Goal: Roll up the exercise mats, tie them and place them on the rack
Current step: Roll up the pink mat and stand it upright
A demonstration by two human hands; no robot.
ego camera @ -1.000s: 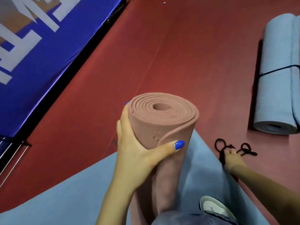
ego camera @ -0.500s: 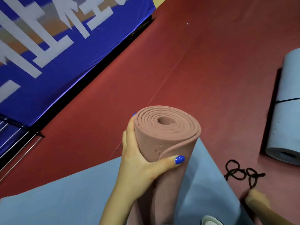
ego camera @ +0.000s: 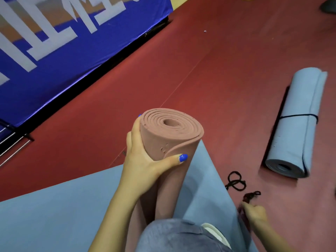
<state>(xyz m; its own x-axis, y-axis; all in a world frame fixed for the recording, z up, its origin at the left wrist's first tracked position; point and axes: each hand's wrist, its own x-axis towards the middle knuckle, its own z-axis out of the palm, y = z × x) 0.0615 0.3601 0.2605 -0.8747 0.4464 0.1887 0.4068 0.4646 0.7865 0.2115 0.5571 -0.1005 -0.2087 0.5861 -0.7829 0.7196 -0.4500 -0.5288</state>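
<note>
Pink foam, thick and pitted near its edge, forms the rolled mat [ego camera: 169, 139] standing on end at the middle of the frame, and the left hand [ego camera: 143, 160] wraps fingers and thumb round it, likely to stop the spiral loosening before tying. At lower right the right hand [ego camera: 254, 213] pinches a thin black cord [ego camera: 236, 182] lying looped on the red floor [ego camera: 209, 79]; a blue mat [ego camera: 294, 124], already rolled and tied, lies at right

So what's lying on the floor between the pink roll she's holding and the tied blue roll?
In the head view, a loose black cord lies on the red floor between the pink roll and the tied blue roll.
</note>
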